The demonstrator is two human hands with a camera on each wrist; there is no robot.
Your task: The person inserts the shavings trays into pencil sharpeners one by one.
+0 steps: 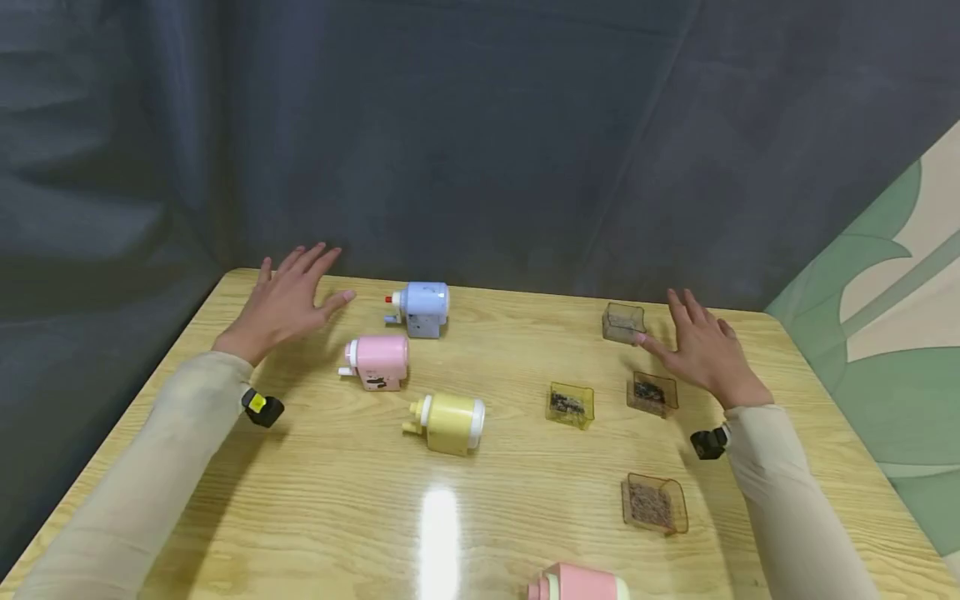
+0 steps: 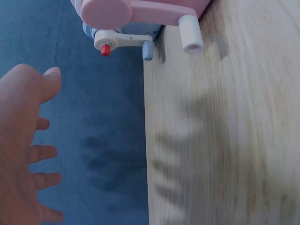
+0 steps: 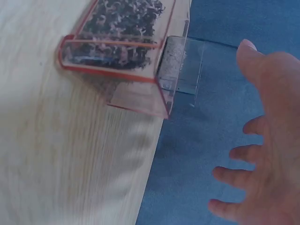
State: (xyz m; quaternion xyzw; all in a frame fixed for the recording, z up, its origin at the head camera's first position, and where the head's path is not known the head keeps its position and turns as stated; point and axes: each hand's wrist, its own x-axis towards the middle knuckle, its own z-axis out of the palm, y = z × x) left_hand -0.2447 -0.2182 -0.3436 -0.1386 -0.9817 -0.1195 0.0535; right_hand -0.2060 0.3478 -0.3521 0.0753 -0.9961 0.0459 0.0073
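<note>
My left hand [image 1: 283,302], fingers spread, hovers over the table's far left with nothing in it. Nearest to it are a blue crank pencil sharpener [image 1: 426,307] and a pink pencil sharpener [image 1: 382,360], whose white crank handle [image 2: 190,33] shows in the left wrist view. A yellow pencil sharpener [image 1: 450,423] lies nearer the middle. My right hand [image 1: 701,354] is also spread and holds nothing, above the right side. Beside its thumb stands a clear grey shavings drawer [image 1: 622,322]; whether they touch I cannot tell. Close below is a reddish-brown drawer [image 1: 652,393] with dark shavings.
A yellow drawer [image 1: 570,406] with dark shavings and an orange-brown drawer [image 1: 654,503] with brownish shavings stand right of centre. Another pink sharpener [image 1: 581,582] is cut off at the bottom edge. A dark curtain [image 1: 465,150] hangs behind the wooden table [image 1: 322,500].
</note>
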